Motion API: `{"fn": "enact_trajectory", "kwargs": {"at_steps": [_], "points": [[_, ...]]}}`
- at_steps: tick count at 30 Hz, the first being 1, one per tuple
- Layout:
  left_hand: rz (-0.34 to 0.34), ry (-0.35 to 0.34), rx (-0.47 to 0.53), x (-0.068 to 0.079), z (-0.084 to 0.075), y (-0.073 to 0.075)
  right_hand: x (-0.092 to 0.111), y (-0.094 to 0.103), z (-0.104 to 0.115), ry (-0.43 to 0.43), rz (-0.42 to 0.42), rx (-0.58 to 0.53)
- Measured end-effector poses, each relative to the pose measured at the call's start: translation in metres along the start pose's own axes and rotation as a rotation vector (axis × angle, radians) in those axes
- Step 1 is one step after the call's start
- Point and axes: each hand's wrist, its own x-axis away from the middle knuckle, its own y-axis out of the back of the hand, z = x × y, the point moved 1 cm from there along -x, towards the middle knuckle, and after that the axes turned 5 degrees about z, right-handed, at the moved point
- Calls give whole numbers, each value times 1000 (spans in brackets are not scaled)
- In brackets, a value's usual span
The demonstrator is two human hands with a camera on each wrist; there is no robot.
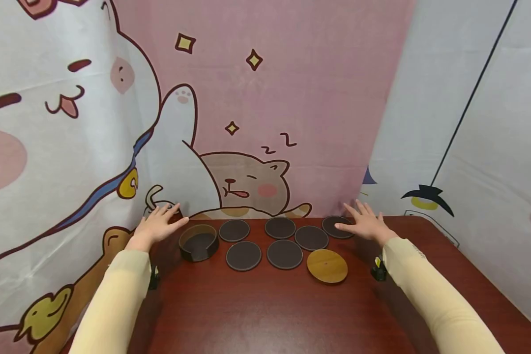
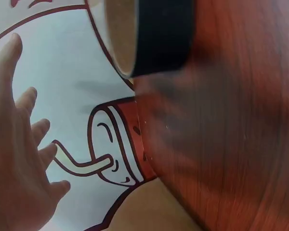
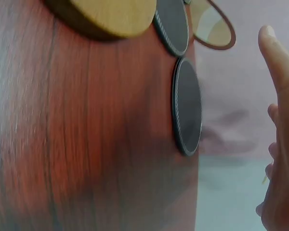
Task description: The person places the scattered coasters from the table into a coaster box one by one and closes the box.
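Note:
My left hand (image 1: 158, 227), fingers spread and holding nothing, hovers at the table's far left, just left of a black round coaster holder (image 1: 187, 251) with a notch in its front wall. In the left wrist view, the holder's dark wall (image 2: 164, 38) shows at the top, apart from the fingers. At the far right my right hand (image 1: 366, 223) hovers with spread fingers, nearest to a dark round coaster (image 1: 334, 227). That coaster (image 3: 189, 108) lies flat, apart from the hand, in the right wrist view. A round wooden disc (image 1: 327, 266) lies nearer to me.
Several more dark coasters lie flat between the holder and the disc, among them a front-left one (image 1: 244, 255) and a front-middle one (image 1: 285, 254). The reddish-brown table (image 1: 265, 309) meets a cartoon-printed cloth (image 1: 318, 98) at its back and left.

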Motion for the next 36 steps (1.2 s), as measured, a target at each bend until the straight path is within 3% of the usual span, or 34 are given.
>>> {"fn": "enact_trajectory", "kwargs": {"at_steps": [4,9,14,18,27,36], "points": [[-9,-37,199,-1,3,0,-5,-2,14,44,-12,-19],[15,-43,558,-1,7,-5,-9,-3,46,129,-16,-30],[28,-19,928,1,9,-22,-10,-8,85,249,-7,-46],[38,27,1124,7,7,-41,-11,-15,118,339,41,-78],[-50,143,1394,15,2,-76,-18,-45,183,468,107,-204],[-101,164,1466,22,-1,-98,-19,-92,218,477,157,-390]]}}
